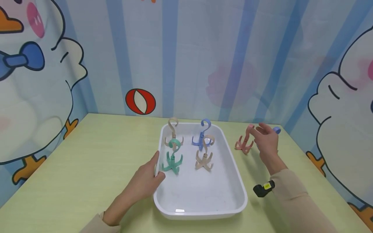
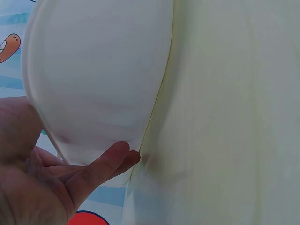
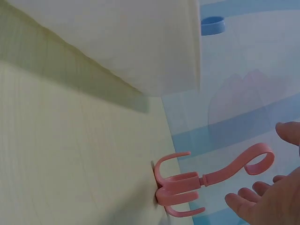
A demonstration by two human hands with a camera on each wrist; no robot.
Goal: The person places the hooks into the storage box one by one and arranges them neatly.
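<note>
My left hand (image 1: 144, 182) grips the left rim of a white tray (image 1: 201, 202), thumb over the edge. In the left wrist view its fingers (image 2: 101, 171) lie along the outer wall. A pink hanging hook (image 1: 242, 145) with upturned prongs stands on the table right of the tray. My right hand (image 1: 266, 140) is at its curved top. The right wrist view shows the thumb and fingers spread apart on either side of the pink loop, with a gap around it. Behind the right hand a blue hook (image 1: 277, 130) shows only its top.
Inside the tray stand several similar hooks: a green one (image 1: 173, 163), a blue one (image 1: 201, 137), a front beige one (image 1: 205, 160) and a rear beige one (image 1: 174, 136). A striped cartoon curtain (image 1: 186, 64) borders the pale green table (image 1: 116, 145) at the back and sides.
</note>
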